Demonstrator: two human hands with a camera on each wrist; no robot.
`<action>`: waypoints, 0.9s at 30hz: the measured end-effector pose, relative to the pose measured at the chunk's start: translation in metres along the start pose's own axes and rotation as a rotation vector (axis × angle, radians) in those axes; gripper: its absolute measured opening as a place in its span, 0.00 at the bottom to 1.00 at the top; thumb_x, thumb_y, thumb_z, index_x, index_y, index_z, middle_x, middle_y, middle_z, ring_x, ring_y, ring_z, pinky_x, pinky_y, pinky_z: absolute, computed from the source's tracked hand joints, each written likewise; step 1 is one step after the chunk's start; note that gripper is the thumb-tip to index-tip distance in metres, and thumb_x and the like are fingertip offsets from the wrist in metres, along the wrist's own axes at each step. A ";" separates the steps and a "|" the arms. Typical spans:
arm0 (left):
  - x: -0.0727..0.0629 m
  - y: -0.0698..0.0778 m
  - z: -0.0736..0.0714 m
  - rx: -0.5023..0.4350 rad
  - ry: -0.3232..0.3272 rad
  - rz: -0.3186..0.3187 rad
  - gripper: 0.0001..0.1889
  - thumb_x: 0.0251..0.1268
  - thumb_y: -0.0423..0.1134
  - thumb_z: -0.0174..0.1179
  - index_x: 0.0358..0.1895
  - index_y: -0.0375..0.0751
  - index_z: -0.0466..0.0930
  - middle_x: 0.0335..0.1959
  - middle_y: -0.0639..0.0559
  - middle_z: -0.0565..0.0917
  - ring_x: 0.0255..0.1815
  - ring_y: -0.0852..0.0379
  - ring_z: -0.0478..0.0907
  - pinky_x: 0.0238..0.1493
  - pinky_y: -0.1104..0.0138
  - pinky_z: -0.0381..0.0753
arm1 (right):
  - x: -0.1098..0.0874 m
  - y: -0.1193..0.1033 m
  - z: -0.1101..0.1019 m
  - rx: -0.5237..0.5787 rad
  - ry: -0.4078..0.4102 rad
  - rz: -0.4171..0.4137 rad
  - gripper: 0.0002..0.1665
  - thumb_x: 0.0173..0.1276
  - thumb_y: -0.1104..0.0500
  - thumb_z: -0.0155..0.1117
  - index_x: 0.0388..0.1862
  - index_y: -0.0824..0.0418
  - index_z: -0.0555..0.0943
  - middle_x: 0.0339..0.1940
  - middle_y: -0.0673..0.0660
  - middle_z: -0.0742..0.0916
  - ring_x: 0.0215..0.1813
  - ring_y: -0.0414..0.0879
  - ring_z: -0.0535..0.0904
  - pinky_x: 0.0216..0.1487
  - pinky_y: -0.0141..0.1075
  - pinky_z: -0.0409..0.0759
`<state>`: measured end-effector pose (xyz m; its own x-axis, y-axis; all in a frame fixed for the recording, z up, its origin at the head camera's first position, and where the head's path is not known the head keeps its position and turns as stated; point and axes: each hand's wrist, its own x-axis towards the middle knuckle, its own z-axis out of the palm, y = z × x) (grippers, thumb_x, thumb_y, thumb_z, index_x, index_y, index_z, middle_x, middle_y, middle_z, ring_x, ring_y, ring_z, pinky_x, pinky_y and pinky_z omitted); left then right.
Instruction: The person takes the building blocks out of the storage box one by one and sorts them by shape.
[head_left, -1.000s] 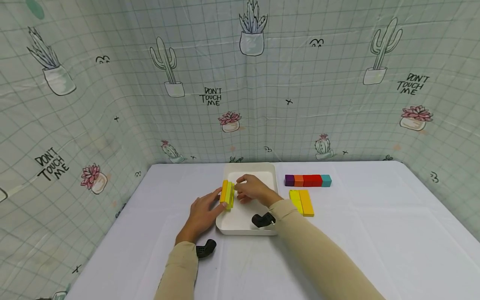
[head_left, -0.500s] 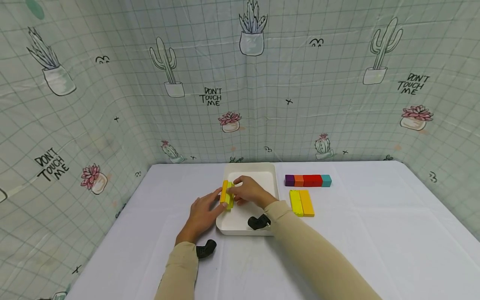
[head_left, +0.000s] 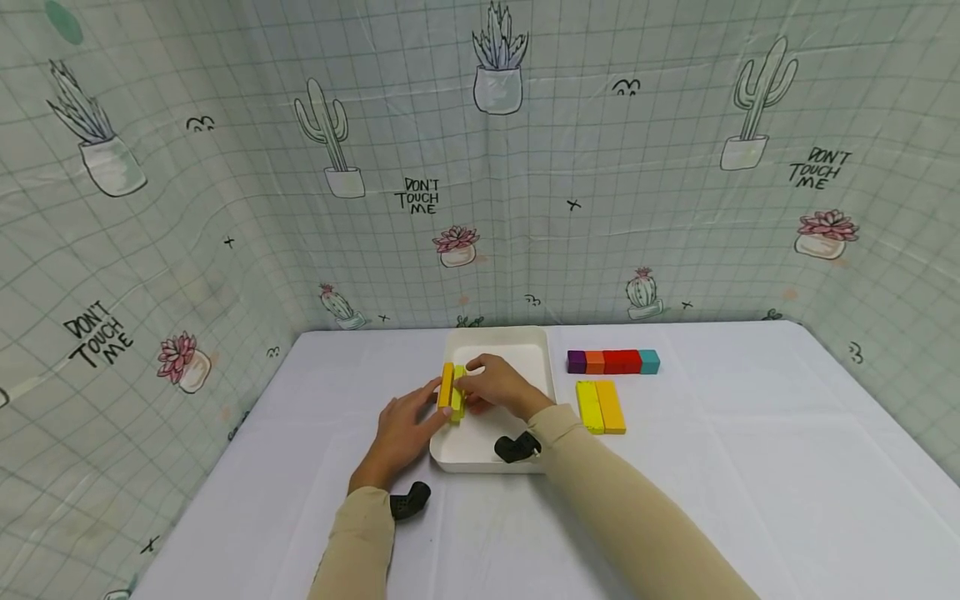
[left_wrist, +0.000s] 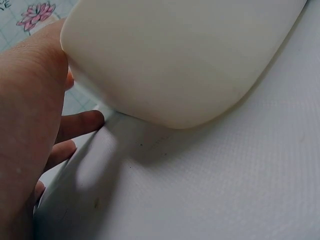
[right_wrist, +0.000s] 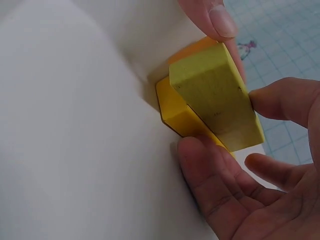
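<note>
Along the left wall of a white tray [head_left: 472, 446], rectangular blocks are stacked. An orange block [head_left: 446, 383] sits at the left of the stack, with a yellow-green block [right_wrist: 217, 100] beside it and a yellow block [right_wrist: 175, 107] underneath. My left hand [head_left: 402, 429] holds the orange block, its thumb at the near end; its other fingers lie outside the tray wall. My right hand [head_left: 501, 385] pinches the yellow-green block from the right: one fingertip meets its edge, and lower fingers touch the yellow block. The left wrist view shows mostly the tray's outer wall [left_wrist: 165, 65].
Right of the tray, a yellow block [head_left: 589, 407] and an orange block [head_left: 611, 407] lie side by side. Behind them runs a row with a purple cube [head_left: 576, 362], an orange cube [head_left: 594, 362], red pieces [head_left: 622, 362] and a teal cube [head_left: 648, 362]. A patterned cloth hangs behind the table.
My right hand has moved left, from just beside the stack onto the yellow-green block. The left hand keeps its place. The head view has shifted slightly.
</note>
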<state>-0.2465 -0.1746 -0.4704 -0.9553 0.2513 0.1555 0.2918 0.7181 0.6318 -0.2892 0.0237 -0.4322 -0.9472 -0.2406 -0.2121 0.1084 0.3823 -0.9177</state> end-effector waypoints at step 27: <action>-0.001 0.002 0.000 -0.003 -0.005 -0.028 0.34 0.72 0.57 0.56 0.78 0.54 0.62 0.69 0.47 0.76 0.76 0.44 0.60 0.75 0.39 0.41 | 0.002 0.005 -0.003 0.058 0.038 0.003 0.30 0.65 0.63 0.63 0.66 0.67 0.72 0.36 0.61 0.86 0.28 0.47 0.84 0.35 0.37 0.86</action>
<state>-0.2445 -0.1731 -0.4694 -0.9629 0.2344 0.1336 0.2645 0.7233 0.6378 -0.2914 0.0276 -0.4366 -0.9573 -0.2052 -0.2035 0.1281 0.3300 -0.9352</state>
